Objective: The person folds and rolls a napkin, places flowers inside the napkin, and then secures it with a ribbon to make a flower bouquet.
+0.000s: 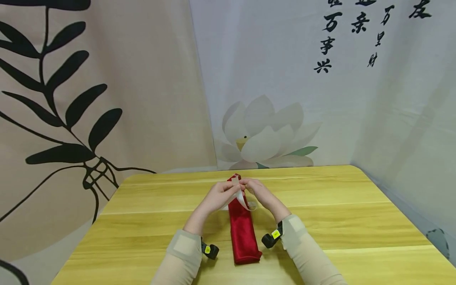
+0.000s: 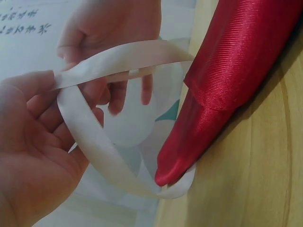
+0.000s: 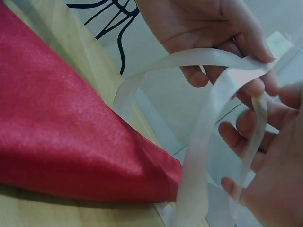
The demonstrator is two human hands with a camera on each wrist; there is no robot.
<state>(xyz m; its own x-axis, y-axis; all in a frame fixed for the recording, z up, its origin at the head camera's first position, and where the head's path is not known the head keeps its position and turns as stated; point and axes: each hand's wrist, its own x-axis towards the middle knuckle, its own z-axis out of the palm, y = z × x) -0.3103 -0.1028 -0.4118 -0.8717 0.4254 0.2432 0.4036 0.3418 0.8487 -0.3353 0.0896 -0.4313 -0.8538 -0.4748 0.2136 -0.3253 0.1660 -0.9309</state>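
A long folded piece of red satin cloth (image 1: 244, 233) lies lengthwise on the table. White ribbon (image 2: 94, 137) passes round its far, narrower end, and its two lengths cross above the cloth. At that crossing my left hand (image 1: 217, 196) pinches the ribbon between thumb and fingers. My right hand (image 1: 261, 194) meets it from the other side, curled fingers on the ribbon close to the left fingertips. In the right wrist view, a loose length of ribbon hangs along the right hand's (image 3: 279, 161) palm. Part of the ribbon under the cloth is hidden.
The wooden table (image 1: 142, 233) extends on both sides of the cloth. Behind it hangs a pale curtain (image 1: 267, 59) with a lotus print and black lettering; dark printed leaves (image 1: 71, 107) show at left. A small black camera sits on each wrist.
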